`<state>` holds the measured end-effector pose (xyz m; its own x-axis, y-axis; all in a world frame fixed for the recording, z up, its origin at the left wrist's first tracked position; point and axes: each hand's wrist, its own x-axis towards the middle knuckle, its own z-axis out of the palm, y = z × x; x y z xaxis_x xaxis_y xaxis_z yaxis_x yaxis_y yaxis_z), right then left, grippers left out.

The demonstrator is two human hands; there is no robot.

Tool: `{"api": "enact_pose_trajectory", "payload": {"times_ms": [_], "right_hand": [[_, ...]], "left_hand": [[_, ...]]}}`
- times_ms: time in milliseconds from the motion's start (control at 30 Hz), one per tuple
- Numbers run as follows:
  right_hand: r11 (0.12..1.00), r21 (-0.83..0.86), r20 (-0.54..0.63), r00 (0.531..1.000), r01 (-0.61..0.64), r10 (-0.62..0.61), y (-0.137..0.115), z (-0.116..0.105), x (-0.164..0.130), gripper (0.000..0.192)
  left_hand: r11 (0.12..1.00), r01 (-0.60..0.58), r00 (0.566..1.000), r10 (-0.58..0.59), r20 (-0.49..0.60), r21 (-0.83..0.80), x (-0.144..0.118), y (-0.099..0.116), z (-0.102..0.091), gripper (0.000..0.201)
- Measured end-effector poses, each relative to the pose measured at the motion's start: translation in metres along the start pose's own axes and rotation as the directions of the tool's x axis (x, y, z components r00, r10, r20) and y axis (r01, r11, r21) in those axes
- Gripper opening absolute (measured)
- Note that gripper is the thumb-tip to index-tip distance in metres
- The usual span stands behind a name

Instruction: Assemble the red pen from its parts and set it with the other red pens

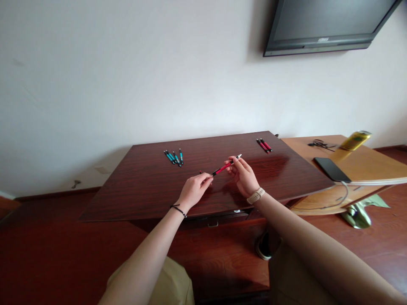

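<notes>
Two hands [194, 189] [243, 173] on red pen [222, 169]

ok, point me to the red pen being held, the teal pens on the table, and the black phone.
red pen with silver tip [222, 169], head view, mid barrel between the hands
cluster of teal pens [174, 157], head view, middle pen
flat black phone [331, 169], head view, screen centre

No text, label or number is legible anywhere in view.
</notes>
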<state>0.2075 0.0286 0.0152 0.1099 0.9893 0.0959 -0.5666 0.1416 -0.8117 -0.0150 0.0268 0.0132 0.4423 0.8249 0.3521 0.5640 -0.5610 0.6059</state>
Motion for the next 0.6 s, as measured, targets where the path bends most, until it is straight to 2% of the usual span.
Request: {"api": "enact_pose_trajectory", "payload": {"times_ms": [67,133,233,267,333,400,433,533,600], "right_hand": [[1.000,0.023,-0.010,1.000,0.000,0.000,0.000,-0.001,0.002,0.036],[0.999,0.003,-0.030,0.998,0.050,-0.050,-0.005,-0.003,0.005,0.036],[0.951,-0.219,-0.026,0.973,0.217,-0.228,-0.020,-0.008,0.008,0.036],[0.894,-0.354,0.018,0.957,0.277,-0.289,-0.026,-0.010,0.008,0.036],[0.698,-0.609,0.180,0.923,0.377,-0.342,-0.036,-0.013,0.005,0.033],[0.515,-0.728,0.311,0.887,0.453,-0.341,-0.042,-0.014,-0.001,0.031],[0.467,-0.743,0.341,0.872,0.479,-0.352,-0.043,-0.014,-0.003,0.030],[0.436,-0.742,0.331,0.844,0.509,-0.422,-0.040,-0.012,-0.009,0.031],[0.449,-0.744,0.315,0.852,0.496,-0.419,-0.037,-0.010,-0.010,0.032]], "left_hand": [[1.000,-0.005,1.000,0.005,0.008,-0.006,0.000,0.000,0.000,0.018],[1.000,-0.014,1.000,0.014,0.015,-0.007,-0.001,-0.001,0.000,0.019],[1.000,-0.028,0.999,0.028,0.017,0.003,-0.001,-0.002,0.002,0.019],[0.999,-0.032,0.999,0.031,0.017,0.007,-0.001,-0.002,0.002,0.019],[0.999,-0.037,0.999,0.037,0.024,0.013,-0.001,-0.002,0.003,0.020],[0.999,-0.041,0.999,0.041,0.027,0.018,-0.001,-0.002,0.003,0.021],[0.999,-0.042,0.999,0.042,0.026,0.022,-0.001,-0.002,0.003,0.021],[0.998,-0.049,0.999,0.048,0.021,0.035,0.000,-0.002,0.003,0.021],[0.998,-0.054,0.998,0.053,0.025,0.044,0.000,-0.002,0.003,0.020]]}}
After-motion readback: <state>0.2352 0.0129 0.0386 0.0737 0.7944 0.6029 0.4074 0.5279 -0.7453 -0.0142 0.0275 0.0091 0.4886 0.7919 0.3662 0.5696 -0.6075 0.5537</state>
